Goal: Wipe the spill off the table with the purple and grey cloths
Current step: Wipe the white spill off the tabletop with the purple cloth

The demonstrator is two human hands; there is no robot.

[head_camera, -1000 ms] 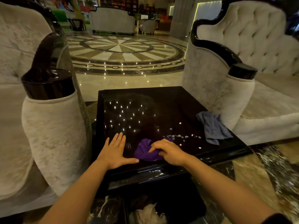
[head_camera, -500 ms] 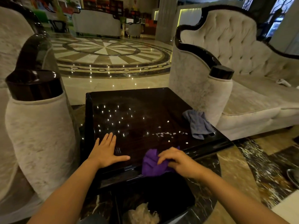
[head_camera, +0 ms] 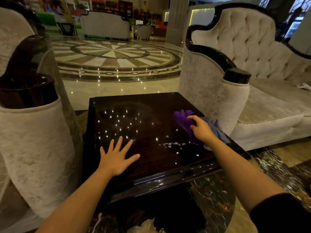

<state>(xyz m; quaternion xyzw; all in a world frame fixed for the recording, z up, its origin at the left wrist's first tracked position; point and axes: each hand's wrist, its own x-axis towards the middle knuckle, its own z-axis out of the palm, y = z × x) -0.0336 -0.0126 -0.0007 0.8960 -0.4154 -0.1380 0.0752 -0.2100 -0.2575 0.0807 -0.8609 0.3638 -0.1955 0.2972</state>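
Since the earlier frame, the purple cloth (head_camera: pixel 184 122) has gone from the near edge to the table's (head_camera: pixel 144 105) right edge. Left hand (head_camera: pixel 116 156) lies flat near the near-left corner, fingers spread, probably bracing. White crumbs (head_camera: pixel 173 145) run left-to-right mid-table. Right hand (head_camera: pixel 201 129) bunches the cloth, fingers clamped on it; its length runs near-to-far, just beside the grey cloth (head_camera: pixel 218 130).

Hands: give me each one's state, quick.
Left hand: open, flat on the table.
Right hand: closed on the purple cloth.
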